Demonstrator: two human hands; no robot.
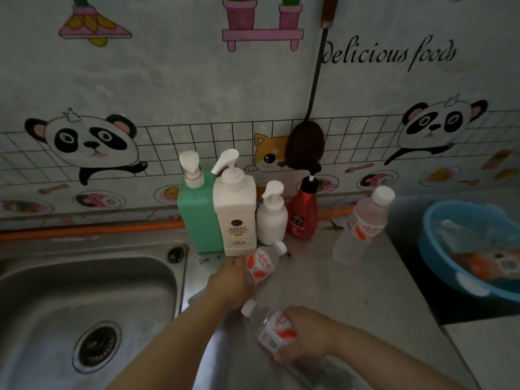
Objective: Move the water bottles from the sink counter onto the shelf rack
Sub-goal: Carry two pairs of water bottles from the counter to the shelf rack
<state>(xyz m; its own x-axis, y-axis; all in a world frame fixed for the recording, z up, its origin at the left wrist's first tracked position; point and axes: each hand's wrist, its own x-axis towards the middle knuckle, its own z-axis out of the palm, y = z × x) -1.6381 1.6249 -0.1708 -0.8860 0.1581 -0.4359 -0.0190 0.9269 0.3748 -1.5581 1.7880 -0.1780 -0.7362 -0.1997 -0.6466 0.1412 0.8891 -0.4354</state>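
Three clear water bottles with red-and-white labels are on the steel sink counter (365, 282). My left hand (232, 280) wraps around one bottle (263, 263) that stands in front of the pump dispensers. My right hand (308, 330) holds a second bottle (270, 329), tilted with its white cap pointing up and left. The third bottle (363, 225) stands upright and untouched at the back right of the counter. No shelf rack is in view.
The steel sink basin (84, 305) lies to the left. Against the wall stand a green pump bottle (198, 218), two white pump bottles (235, 218) and a red one (302, 218). A blue plastic basin (439, 249) sits at the right edge.
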